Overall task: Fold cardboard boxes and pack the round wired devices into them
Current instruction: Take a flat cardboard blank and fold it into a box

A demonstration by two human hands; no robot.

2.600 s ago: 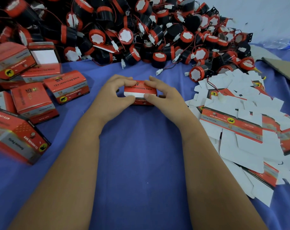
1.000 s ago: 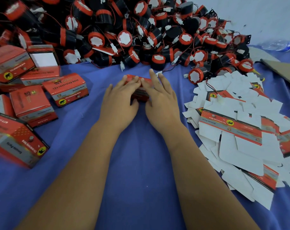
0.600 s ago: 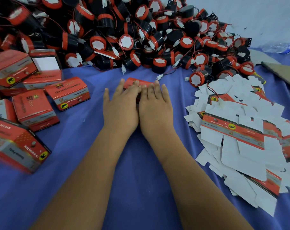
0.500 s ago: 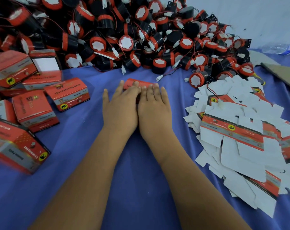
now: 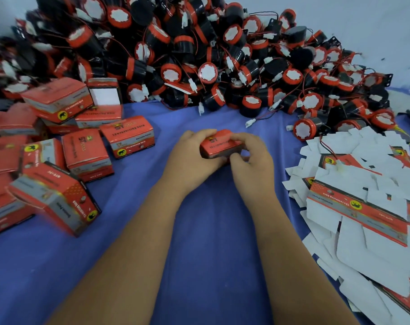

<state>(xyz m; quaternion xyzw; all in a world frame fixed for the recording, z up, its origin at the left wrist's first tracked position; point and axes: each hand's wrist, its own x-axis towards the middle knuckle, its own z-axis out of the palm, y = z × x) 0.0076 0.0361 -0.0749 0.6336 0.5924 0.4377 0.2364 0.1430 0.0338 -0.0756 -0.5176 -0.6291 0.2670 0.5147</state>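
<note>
red folded boxes [image 5: 129,136] lie heaped at the left of the blue-covered bench [image 5: 213,254], with a big pile of round wired devices [image 5: 208,55] along the back. in the middle the left hand [image 5: 190,160] and right hand [image 5: 250,160] both curl round one small red box [image 5: 220,145], each grip grasping an end of it just above the cloth. flat unfolded box blanks [image 5: 363,195] spread at the right.

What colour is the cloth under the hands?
Blue: the cloth shows plainly in the head view.
</note>
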